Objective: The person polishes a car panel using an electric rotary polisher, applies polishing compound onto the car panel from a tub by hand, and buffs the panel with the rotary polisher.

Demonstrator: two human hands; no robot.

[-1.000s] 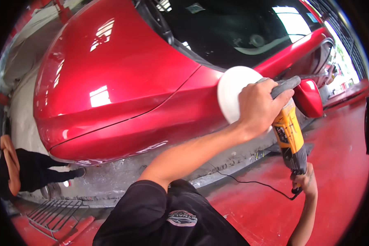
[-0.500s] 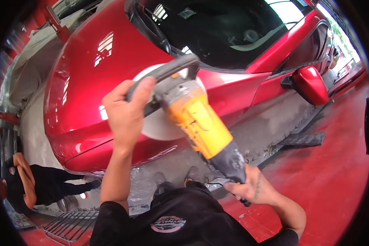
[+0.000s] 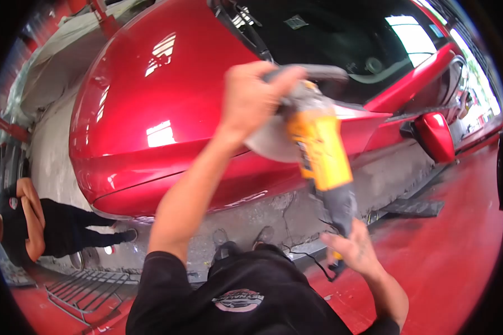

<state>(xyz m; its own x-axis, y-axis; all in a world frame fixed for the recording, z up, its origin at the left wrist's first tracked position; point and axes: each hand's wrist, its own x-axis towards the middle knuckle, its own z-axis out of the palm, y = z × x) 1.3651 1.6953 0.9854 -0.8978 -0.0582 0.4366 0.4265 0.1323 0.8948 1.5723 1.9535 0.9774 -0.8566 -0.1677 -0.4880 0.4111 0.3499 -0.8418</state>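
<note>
A yellow and black car polisher (image 3: 321, 148) spans the space between my hands. My left hand (image 3: 250, 100) is wrapped round its black front handle, and my right hand (image 3: 353, 247) grips the dark rear end of its body. The white round pad (image 3: 274, 140) faces the fender side of the shiny red car (image 3: 201, 111). My left hand and the tool hide part of the pad, so I cannot tell whether it touches the paint. The tool's front is blurred by motion. A black power cord (image 3: 318, 265) hangs near my right hand.
A person (image 3: 47, 229) with folded arms stands at the left. Below them lies a black metal rack (image 3: 86, 293). The car's side mirror (image 3: 435, 137) sticks out at the right, and a dark flat piece (image 3: 413, 208) lies on the floor. My feet are beside the car.
The polisher and my left hand have moved right along the car, toward the windshield. The tool now stands more upright in view. My right hand has shifted slightly, and both hands keep their grip.
</note>
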